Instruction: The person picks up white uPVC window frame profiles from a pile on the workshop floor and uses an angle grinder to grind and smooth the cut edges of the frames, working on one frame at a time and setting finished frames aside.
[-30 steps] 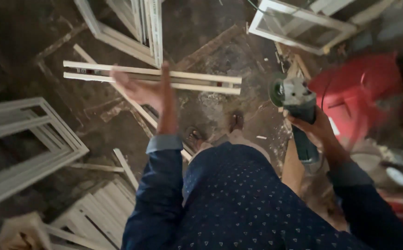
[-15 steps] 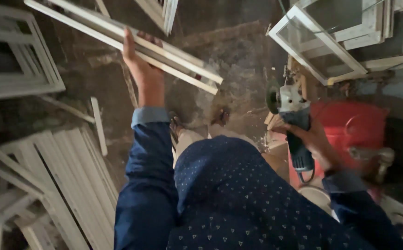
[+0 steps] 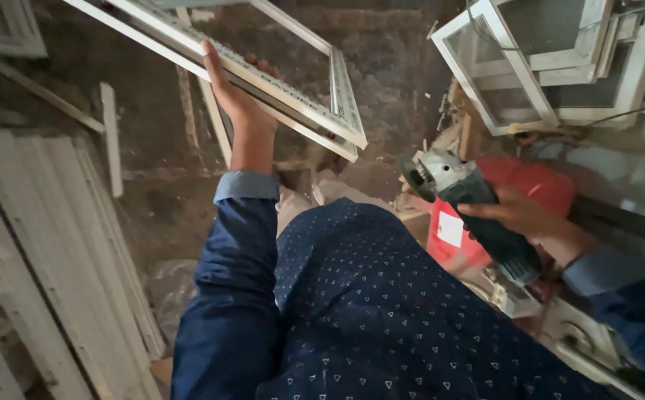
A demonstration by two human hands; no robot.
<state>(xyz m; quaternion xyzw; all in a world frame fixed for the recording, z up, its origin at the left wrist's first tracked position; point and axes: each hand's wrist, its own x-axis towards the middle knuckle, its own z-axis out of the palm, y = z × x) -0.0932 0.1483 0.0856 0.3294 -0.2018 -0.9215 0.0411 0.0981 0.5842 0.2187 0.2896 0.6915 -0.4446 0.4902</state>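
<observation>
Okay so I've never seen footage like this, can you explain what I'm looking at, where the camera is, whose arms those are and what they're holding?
The camera sits on a person's head and looks straight down, so the blue patterned shirt and both arms are that person's own. The left hand grips a white window frame, holding it out at a slant above the dirty floor. The right hand holds an angle grinder, a power tool with a dark green body and a metal head. Beside it stands a red container. More white frames and white strips lie around on the ground.
</observation>
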